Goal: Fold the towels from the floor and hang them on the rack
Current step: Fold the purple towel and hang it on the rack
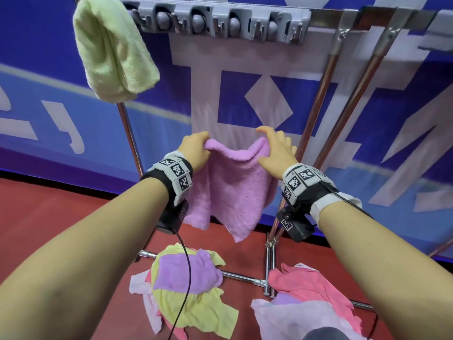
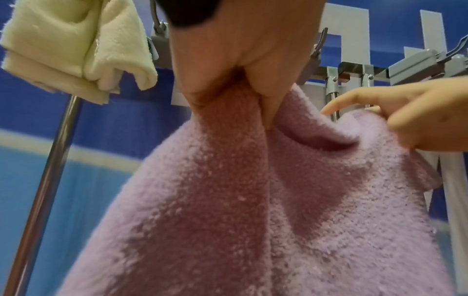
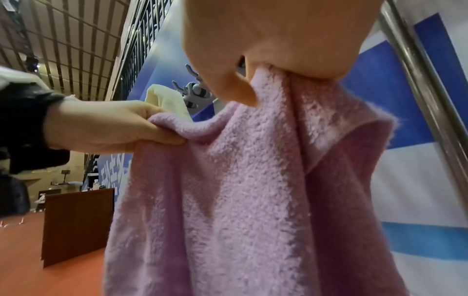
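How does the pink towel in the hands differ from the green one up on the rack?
The pink towel is held up in the air, its top edge pinched by the left hand and right hand; the green towel already hangs on the rack, untouched. The pink towel hangs as a loose sheet with uneven lower corners; the green towel is folded into layers. Both are fluffy terry cloths.

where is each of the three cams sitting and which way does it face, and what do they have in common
Head: worn on the head, facing forward and down at the rack; both forearms, left hand and right hand show.
Left wrist: under the left wrist, facing up along the fingers; the right hand enters at right.
Right wrist: under the right wrist, facing up and leftward; the palm fills the top, the left hand shows at left.
Shared: all three show the pink towel pinched by both hands, and the green towel hung on the rack.
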